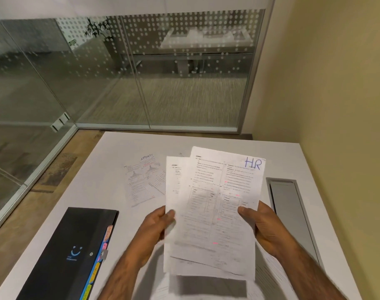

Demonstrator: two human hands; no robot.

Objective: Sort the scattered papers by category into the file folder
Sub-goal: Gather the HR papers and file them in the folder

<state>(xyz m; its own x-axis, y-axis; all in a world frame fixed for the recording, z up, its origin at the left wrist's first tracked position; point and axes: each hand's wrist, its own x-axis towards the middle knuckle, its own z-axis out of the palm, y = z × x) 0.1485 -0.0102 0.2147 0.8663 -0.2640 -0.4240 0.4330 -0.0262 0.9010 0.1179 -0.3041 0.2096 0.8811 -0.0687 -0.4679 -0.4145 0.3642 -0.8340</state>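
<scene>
I hold a small stack of printed sheets above the white table. The top sheet [219,202] has "HR" written in blue at its upper right corner. My left hand [156,226] pinches the stack's left edge, thumb on the front. My right hand [262,226] grips the right edge, thumb on the front. A black file folder [67,254] with coloured index tabs along its right edge lies closed at the front left of the table. Sheets marked "SPORTS" [141,180] lie flat on the table beyond my left hand, partly hidden by the held stack.
The white table [111,152] stands against a yellowish wall on the right. A grey cable-tray slot [290,211] is set into its right side. More printed paper [271,276] lies under my right forearm. Glass partitions stand beyond and to the left.
</scene>
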